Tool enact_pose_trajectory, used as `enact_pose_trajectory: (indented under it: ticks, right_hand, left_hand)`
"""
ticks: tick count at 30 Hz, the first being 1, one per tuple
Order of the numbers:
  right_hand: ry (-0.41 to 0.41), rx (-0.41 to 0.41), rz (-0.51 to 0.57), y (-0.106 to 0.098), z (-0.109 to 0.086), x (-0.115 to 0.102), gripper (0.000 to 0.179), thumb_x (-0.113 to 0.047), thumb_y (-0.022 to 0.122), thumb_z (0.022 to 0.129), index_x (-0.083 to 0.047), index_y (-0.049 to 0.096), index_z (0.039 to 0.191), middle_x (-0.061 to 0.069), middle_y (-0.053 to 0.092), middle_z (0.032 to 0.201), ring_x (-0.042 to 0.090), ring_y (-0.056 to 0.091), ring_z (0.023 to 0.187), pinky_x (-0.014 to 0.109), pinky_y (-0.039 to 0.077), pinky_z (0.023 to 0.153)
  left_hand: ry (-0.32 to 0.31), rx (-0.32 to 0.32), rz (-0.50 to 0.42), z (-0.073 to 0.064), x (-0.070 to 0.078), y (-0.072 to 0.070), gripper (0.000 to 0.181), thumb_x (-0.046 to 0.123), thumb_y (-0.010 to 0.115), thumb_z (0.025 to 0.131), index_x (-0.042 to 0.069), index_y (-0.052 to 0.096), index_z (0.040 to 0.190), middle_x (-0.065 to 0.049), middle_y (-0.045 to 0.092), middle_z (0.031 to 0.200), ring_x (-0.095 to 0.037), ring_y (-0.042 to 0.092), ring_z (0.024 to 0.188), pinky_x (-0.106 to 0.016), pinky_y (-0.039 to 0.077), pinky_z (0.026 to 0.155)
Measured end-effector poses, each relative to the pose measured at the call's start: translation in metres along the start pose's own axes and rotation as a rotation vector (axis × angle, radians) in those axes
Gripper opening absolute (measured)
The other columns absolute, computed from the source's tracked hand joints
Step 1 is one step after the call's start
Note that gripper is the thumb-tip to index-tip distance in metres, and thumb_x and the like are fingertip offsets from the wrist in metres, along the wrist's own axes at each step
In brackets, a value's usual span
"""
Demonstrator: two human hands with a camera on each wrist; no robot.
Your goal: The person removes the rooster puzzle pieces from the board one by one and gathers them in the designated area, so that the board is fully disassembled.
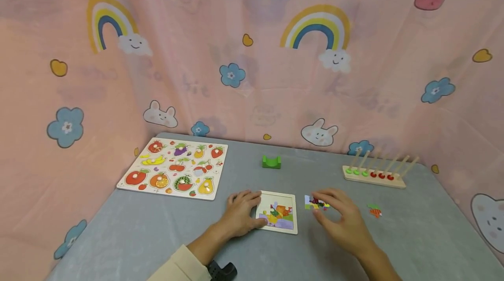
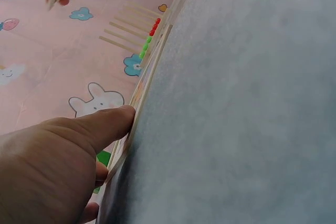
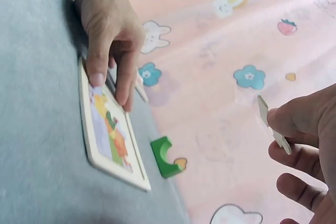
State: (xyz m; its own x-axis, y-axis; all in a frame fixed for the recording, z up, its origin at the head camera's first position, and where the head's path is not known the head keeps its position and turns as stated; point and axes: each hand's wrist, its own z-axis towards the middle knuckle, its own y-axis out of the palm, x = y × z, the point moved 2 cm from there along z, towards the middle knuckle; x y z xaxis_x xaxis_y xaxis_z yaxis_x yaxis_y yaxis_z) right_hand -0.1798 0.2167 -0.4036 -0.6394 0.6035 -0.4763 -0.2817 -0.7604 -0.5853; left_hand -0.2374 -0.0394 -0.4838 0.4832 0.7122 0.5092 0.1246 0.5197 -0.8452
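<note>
A square wooden jigsaw tray (image 1: 277, 231) lies on the table, its lower part filled with colourful picture pieces. My left hand (image 1: 241, 215) grips its left side, thumb (image 2: 113, 124) on the near corner and fingers at the far corner. To the right, my right hand (image 1: 343, 219) pinches a jigsaw piece (image 1: 309, 202) between thumb and fingers, raised above the table. That jigsaw piece (image 3: 263, 109) shows edge-on in the right wrist view, its printed face hidden there. Another small jigsaw piece (image 1: 375, 212), orange and green, lies right of my right hand.
A fruit peg puzzle board (image 1: 220, 171) lies at the left. A green block with a curved notch (image 1: 271, 163) stands behind the tray. At the back right is a wooden peg rack (image 1: 374, 179) with green and red beads. A patterned pink curtain (image 1: 252, 97) surrounds the table.
</note>
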Motion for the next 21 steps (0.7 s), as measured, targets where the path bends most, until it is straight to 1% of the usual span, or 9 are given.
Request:
enact_pose_trajectory:
  ticks: [5, 11, 15, 18, 21]
  right_hand:
    - [0.046, 0.009, -0.022, -0.009, -0.013, 0.009, 0.043, 0.006, 0.082, 0.069, -0.006, 0.072, 0.109, -0.003, 0.064, 0.106, 0.012, 0.052, 0.100, 0.017, 0.036, 0.085]
    - [0.050, 0.014, -0.005, -0.014, -0.028, 0.023, 0.048, 0.010, 0.081, 0.066, -0.007, 0.072, 0.110, 0.000, 0.065, 0.106, 0.009, 0.052, 0.102, 0.014, 0.034, 0.087]
    - [0.076, 0.009, -0.031, -0.014, -0.037, 0.034, 0.046, 0.007, 0.083, 0.067, -0.009, 0.072, 0.108, 0.000, 0.065, 0.105, 0.007, 0.051, 0.103, 0.013, 0.032, 0.088]
    - [0.083, 0.012, -0.040, -0.012, -0.044, 0.042, 0.043, 0.006, 0.084, 0.065, -0.006, 0.073, 0.106, 0.001, 0.067, 0.104, 0.007, 0.051, 0.102, 0.013, 0.032, 0.087]
    - [0.073, 0.015, -0.021, -0.008, -0.050, 0.051, 0.043, 0.007, 0.084, 0.065, -0.003, 0.072, 0.105, 0.002, 0.067, 0.104, 0.007, 0.052, 0.100, 0.013, 0.033, 0.086]
  left_hand:
    - [0.005, 0.007, -0.001, 0.000, 0.001, 0.000, 0.066, 0.039, 0.078, 0.079, 0.004, 0.059, 0.132, -0.004, 0.049, 0.142, -0.029, 0.036, 0.133, -0.057, 0.020, 0.101]
    - [0.016, 0.018, -0.001, -0.001, 0.000, 0.001, 0.066, 0.038, 0.079, 0.079, 0.003, 0.060, 0.131, -0.004, 0.049, 0.141, -0.030, 0.037, 0.132, -0.058, 0.020, 0.100]
    - [0.023, 0.022, -0.003, -0.001, 0.000, 0.001, 0.066, 0.037, 0.079, 0.079, 0.002, 0.060, 0.131, -0.005, 0.050, 0.141, -0.031, 0.037, 0.132, -0.058, 0.021, 0.100]
    - [0.019, 0.018, -0.001, -0.001, 0.000, 0.001, 0.066, 0.038, 0.079, 0.079, 0.003, 0.060, 0.131, -0.004, 0.050, 0.141, -0.030, 0.037, 0.132, -0.057, 0.021, 0.100]
    - [0.015, 0.016, 0.004, -0.001, 0.000, 0.001, 0.066, 0.038, 0.079, 0.079, 0.003, 0.060, 0.131, -0.003, 0.050, 0.141, -0.029, 0.037, 0.132, -0.057, 0.021, 0.100]
